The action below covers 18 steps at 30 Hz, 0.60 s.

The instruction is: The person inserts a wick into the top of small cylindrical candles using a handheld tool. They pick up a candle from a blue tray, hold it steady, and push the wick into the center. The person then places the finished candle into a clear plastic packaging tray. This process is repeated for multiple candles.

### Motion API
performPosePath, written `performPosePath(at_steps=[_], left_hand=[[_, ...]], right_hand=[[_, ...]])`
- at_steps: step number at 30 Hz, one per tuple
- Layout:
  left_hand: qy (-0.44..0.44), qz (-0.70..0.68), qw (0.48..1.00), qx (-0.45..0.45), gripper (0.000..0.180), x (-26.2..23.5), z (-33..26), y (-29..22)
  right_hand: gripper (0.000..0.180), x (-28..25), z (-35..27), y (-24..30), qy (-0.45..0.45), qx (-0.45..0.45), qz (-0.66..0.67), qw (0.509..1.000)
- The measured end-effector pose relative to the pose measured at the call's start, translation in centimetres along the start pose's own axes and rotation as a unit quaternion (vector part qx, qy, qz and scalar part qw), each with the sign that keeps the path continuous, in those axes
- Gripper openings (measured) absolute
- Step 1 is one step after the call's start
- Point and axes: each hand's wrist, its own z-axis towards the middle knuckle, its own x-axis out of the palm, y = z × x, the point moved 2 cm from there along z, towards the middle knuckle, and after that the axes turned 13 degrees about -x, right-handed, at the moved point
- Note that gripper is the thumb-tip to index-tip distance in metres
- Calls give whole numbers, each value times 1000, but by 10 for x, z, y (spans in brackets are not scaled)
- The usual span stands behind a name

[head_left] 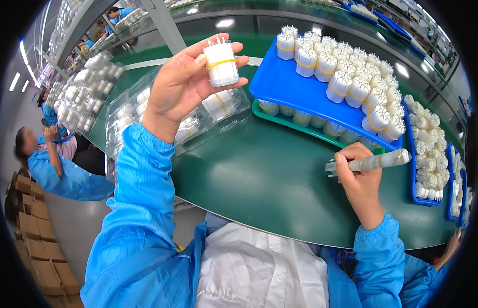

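Observation:
Raised in my left hand [185, 77] is a white bundle [221, 62] of slim plastic parts, with a yellow rubber band round its middle and thin prongs poking up from its top. The thumb and fingers close round its sides. Lower on the right, my right hand [359, 177] grips a translucent whitish tube [382, 160] that lies nearly level, with narrow prongs at its left end and a rounded tip at its right. A blue tray [290, 87] of similar banded bundles [347, 72] stands beyond my right hand, stacked over a green tray [295, 127] with more bundles.
Clear plastic blister trays [233, 120] with white parts lie behind my left forearm. More blue trays [421, 197] of bundles line the right side of the green table [259, 174]. A person in blue [69, 174] sits at left, near cardboard boxes [38, 231].

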Motion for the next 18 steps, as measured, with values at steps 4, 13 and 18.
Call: performPosePath(at_steps=[4,13,18], left_hand=[[26,8,1000,-7,73,0,-2,1],[21,42,999,-13,77,8,-1,2],[-128,242,962,5,57,-14,6,-14]], right_hand=[[9,0,0,0,2,11,1,1000],[9,0,0,0,4,10,1,1000],[8,0,-2,-3,-3,12,10,1000]])
